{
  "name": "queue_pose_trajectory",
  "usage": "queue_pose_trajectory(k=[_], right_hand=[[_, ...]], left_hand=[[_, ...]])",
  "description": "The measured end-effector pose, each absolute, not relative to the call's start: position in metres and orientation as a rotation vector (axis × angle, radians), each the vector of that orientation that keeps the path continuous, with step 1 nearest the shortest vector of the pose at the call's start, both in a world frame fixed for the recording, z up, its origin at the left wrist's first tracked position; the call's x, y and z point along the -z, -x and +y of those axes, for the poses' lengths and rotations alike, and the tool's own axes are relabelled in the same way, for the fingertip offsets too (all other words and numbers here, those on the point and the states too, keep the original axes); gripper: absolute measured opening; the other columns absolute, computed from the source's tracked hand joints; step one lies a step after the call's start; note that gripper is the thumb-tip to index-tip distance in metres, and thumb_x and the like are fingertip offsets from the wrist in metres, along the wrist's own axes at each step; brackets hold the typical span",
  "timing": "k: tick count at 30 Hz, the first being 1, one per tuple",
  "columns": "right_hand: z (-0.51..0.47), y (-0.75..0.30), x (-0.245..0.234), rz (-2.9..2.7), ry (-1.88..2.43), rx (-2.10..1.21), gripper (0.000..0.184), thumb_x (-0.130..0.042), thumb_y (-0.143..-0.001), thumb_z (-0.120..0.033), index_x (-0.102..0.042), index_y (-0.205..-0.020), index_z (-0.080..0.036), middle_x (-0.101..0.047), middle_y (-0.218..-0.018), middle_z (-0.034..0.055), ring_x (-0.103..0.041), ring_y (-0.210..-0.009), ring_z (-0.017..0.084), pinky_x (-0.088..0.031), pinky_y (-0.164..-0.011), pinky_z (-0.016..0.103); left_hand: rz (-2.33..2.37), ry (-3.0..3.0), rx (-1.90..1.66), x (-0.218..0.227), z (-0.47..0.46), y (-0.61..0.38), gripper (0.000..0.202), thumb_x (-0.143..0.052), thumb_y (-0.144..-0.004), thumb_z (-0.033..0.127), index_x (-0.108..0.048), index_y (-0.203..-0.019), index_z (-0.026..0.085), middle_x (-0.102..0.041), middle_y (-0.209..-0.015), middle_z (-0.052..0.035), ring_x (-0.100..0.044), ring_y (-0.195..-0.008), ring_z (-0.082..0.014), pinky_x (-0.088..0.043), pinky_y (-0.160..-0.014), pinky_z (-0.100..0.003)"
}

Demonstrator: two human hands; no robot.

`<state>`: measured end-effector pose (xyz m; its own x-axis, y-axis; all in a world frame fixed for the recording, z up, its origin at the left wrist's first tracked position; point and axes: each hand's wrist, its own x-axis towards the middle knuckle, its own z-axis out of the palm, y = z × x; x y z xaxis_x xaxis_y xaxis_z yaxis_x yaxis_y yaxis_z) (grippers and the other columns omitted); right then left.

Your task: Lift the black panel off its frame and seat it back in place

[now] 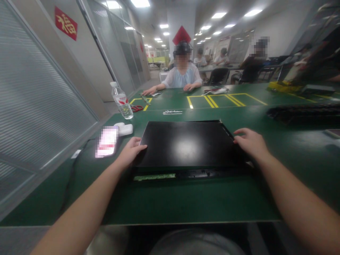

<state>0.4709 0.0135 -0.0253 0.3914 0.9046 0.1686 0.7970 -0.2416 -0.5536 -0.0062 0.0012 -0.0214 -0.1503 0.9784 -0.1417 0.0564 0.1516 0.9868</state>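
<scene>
A flat black display panel (183,143) with a glossy light reflection lies above the green table, over a black frame (204,173) whose near edge shows below it. A green strip (154,176) sits in that edge at the left. My left hand (132,150) grips the panel's left edge, thumb on top and fingers partly hidden beneath. On the opposite side my right hand (248,141) is closed at the right edge with its fingertips against it. The panel sits slightly askew from the frame, whose far right corner peeks out behind it.
Left of the panel are a lit phone (107,141), a white case (124,129), a water bottle (122,101) and red-handled scissors (137,108). White strips (172,112) lie beyond the panel. Across the green table (191,202) sits a person (183,76). A dark long object (305,115) lies right.
</scene>
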Motion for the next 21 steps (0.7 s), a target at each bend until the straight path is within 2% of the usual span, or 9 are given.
queue_pose_trajectory(k=[10, 16, 21], right_hand=[[0.014, -0.471, 0.022, -1.475, 2.123, -0.261, 0.025, -0.065, -0.081, -0.029, -0.079, -0.101, -0.025, -0.081, -0.082, 0.0054, -0.075, -0.088, 0.03, -0.05, -0.073, 0.039], [0.015, -0.472, 0.018, -1.46, 2.136, -0.336, 0.022, -0.063, -0.082, -0.025, -0.079, -0.097, -0.026, -0.081, -0.08, 0.0055, -0.075, -0.096, 0.031, -0.052, -0.077, 0.04], [0.015, -0.473, 0.019, -1.473, 2.108, -0.306, 0.023, -0.064, -0.078, -0.026, -0.079, -0.095, -0.026, -0.08, -0.077, 0.0053, -0.075, -0.091, 0.031, -0.054, -0.075, 0.04]], left_hand=[[1.469, -1.054, -1.183, 0.02, 0.0, 0.005, 0.048, -0.086, -0.057, 0.028, -0.061, -0.097, 0.023, -0.08, -0.079, 0.0007, -0.077, -0.069, -0.0231, -0.057, -0.058, -0.03], [1.468, -1.044, -1.177, 0.013, -0.003, 0.001, 0.043, -0.084, -0.059, 0.024, -0.06, -0.095, 0.024, -0.08, -0.08, -0.0006, -0.077, -0.07, -0.0237, -0.057, -0.059, -0.03], [1.462, -1.053, -1.145, 0.011, -0.003, 0.004, 0.047, -0.087, -0.061, 0.028, -0.061, -0.1, 0.024, -0.079, -0.081, -0.0006, -0.077, -0.071, -0.0247, -0.058, -0.058, -0.03]])
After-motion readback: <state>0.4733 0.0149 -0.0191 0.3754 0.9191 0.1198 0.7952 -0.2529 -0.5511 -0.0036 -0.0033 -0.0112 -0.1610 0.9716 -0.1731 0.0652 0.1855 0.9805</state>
